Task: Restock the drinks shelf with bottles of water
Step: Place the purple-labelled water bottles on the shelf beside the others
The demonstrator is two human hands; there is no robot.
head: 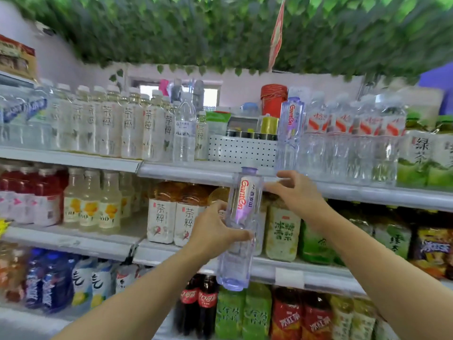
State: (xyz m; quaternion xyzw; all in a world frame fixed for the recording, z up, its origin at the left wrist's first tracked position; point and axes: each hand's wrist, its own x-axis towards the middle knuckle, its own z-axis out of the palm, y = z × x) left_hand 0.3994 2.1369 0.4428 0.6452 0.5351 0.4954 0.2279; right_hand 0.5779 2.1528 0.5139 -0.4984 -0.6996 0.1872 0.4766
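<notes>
Our left hand (210,231) grips a clear water bottle (239,229) around its middle, fingers curled round it, holding it upright in front of the shelves, its purple cap level with the edge of the top shelf (196,171). Our right hand (297,192) is beside the bottle's neck with fingers loosely spread, holding nothing. On that shelf a matching bottle (290,128) stands beside a row of water bottles (353,138), with a white perforated box (241,149) to its left.
</notes>
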